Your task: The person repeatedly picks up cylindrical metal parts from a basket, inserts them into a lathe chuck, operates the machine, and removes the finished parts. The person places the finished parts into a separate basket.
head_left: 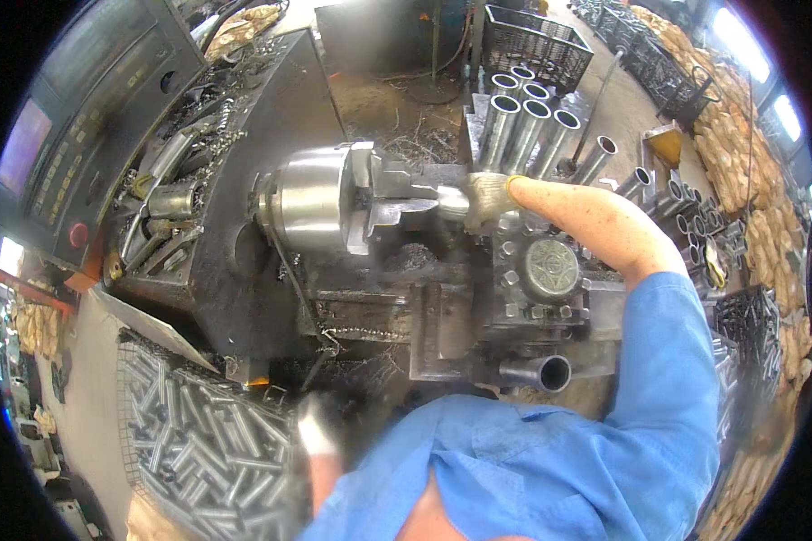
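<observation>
My right hand (487, 197), in a knitted work glove, is closed around a metal tube (453, 201) whose left end is at the jaws of a lathe chuck (318, 197). Whether the jaws grip the tube cannot be seen. Just below that hand is the lathe's tool post (549, 269), ringed with square-headed bolts. My left hand (317, 422), gloved and blurred, hangs low near my body, beside a wire basket; its fingers cannot be made out. Another metal tube (548, 373) lies on its side below the tool post, close to my front.
Several tubes (528, 128) stand upright behind the tool post, with more at the right. A wire basket (127, 406) full of metal pieces stands lower left. The control panel (101, 128) is at upper left. Metal tools and coiled chips (224, 115) lie on the headstock. Black crates (538, 40) stand behind.
</observation>
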`<state>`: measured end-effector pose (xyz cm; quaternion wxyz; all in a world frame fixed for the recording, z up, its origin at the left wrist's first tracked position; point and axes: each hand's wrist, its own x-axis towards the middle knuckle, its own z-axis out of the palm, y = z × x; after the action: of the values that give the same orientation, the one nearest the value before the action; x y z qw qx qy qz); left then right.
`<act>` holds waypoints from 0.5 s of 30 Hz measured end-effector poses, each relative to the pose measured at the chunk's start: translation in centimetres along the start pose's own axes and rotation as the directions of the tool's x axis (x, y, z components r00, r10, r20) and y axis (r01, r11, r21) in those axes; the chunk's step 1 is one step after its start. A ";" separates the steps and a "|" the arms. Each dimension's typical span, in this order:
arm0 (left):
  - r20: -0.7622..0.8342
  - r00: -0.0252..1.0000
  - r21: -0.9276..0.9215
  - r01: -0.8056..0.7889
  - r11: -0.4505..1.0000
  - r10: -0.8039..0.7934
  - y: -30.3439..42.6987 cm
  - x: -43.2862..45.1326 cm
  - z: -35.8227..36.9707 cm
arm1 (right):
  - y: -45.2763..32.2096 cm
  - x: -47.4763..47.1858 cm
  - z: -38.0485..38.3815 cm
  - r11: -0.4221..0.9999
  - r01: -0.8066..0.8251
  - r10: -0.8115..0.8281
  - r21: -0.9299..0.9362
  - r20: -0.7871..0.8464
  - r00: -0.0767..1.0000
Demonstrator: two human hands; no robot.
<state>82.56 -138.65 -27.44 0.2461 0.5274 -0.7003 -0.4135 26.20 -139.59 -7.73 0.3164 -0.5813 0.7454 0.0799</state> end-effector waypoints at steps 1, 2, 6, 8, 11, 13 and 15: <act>-0.022 0.956 -0.358 0.265 0.895 -0.292 -0.4 -0.3 -0.6 | -0.3 0.1 0.2 1.000 0.006 -0.006 -0.008 -0.023 1.000; 0.116 0.771 -0.738 0.489 0.465 -0.626 -0.8 0.1 -1.1 | -0.7 0.0 0.4 0.999 0.028 -0.030 -0.025 -0.092 0.995; -0.372 0.922 -0.077 0.080 0.994 -0.103 -2.4 3.9 -4.7 | -1.0 -0.5 0.1 0.986 0.163 -0.163 -0.022 -0.266 0.950; -0.221 0.910 -0.718 0.092 0.690 -0.351 -3.2 6.3 -6.5 | -0.9 -0.7 -0.5 0.939 0.333 -0.292 0.079 -0.323 0.900; -0.012 0.812 -0.966 0.141 0.216 -0.583 -4.0 7.9 -8.2 | -0.7 -0.6 -1.1 0.971 -0.148 0.168 -0.188 0.093 0.981; -0.022 0.775 -0.961 0.158 0.227 -0.632 -4.6 8.0 -8.7 | -1.0 -0.4 -1.3 0.981 -0.190 0.187 0.035 0.063 0.980; -0.420 0.901 -0.256 0.000 0.967 -0.111 -5.3 7.9 -8.9 | -1.4 -0.2 -1.2 0.989 -0.040 0.056 0.143 -0.114 0.992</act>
<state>89.76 -149.51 -27.81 0.4472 0.5903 -0.5554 -0.3782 27.08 -140.49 -6.31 0.3103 -0.5431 0.7802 0.0003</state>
